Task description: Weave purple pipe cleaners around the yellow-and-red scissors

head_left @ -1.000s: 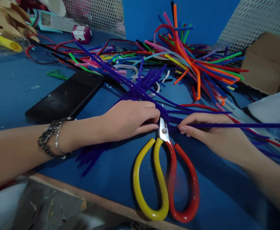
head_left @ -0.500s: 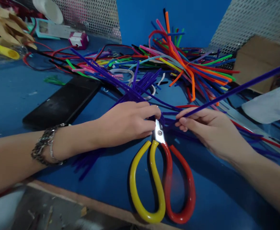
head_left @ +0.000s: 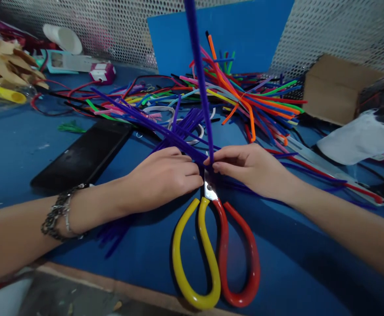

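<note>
My left hand is closed over a bunch of purple pipe cleaners, pressing it down on the blue table. Ends of the bunch stick out below my left wrist and above the knuckles. With thumb and index finger, my right hand pinches one purple pipe cleaner that stands nearly upright and leaves the top of the view. Between and below both hands lie scissors with one yellow and one red handle; their blade tips are partly hidden under the pipe cleaners.
A black phone lies left of my left hand. Behind are a heap of coloured pipe cleaners, a purple-white small box and a blue board. A cardboard box and a white plastic bag are at right.
My right hand has moved left, close to my left hand. The purple pipe cleaner in it has swung from slanting rightward to nearly upright. My left hand still holds the bunch.
</note>
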The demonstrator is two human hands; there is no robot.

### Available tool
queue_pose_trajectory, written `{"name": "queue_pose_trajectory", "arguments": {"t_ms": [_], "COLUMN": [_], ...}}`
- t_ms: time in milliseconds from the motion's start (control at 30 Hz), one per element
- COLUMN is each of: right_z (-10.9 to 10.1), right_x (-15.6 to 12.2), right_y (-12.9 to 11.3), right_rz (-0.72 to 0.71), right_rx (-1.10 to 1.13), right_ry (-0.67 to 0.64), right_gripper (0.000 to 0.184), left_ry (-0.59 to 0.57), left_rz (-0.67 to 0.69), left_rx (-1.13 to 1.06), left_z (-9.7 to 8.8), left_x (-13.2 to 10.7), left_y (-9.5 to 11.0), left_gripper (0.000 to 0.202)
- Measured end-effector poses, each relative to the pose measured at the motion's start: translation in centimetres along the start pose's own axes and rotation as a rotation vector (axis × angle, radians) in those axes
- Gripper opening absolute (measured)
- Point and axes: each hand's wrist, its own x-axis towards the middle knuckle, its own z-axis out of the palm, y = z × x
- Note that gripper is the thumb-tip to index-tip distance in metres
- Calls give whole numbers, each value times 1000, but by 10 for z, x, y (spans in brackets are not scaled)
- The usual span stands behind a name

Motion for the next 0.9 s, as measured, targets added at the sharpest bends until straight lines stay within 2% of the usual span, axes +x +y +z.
{"name": "queue_pose_trajectory", "arguments": {"t_ms": [100,167,267,367,500,633,767,900], "right_z": [2,2,1,0,2,6,10,12], "right_x": [6,9,9,2,-19,-40,-49,-51], "right_y": [-3,-6,-11,-10,-7,-5,-1,5], "right_rz": [-101,-145,-173,-185,-283,-307,-380,-539], "right_rx": [-165,-256,-302,-311,-351,-395,-513,-662], "right_ry": [-69,-133,-178,-169,-78,-46,-40,-19], "right_gripper": [18,20,20,21,23,30,33,33], "left_ry": [30,62,71,78,125,193,176,147], "left_rz": [50,129,227,241,174,29,-81,-113], "left_rx": [38,85,147,161,145,81,-61,-11], "left_z": [-3,-6,-9,-12,-13,-9,-1,6], "left_x": [-1,-2,-4,-6,-6,-3,0,2], "left_y": [1,4,10,15,11,5,5,2], "left_gripper": [26,27,28,28,29,30,31,42]}}
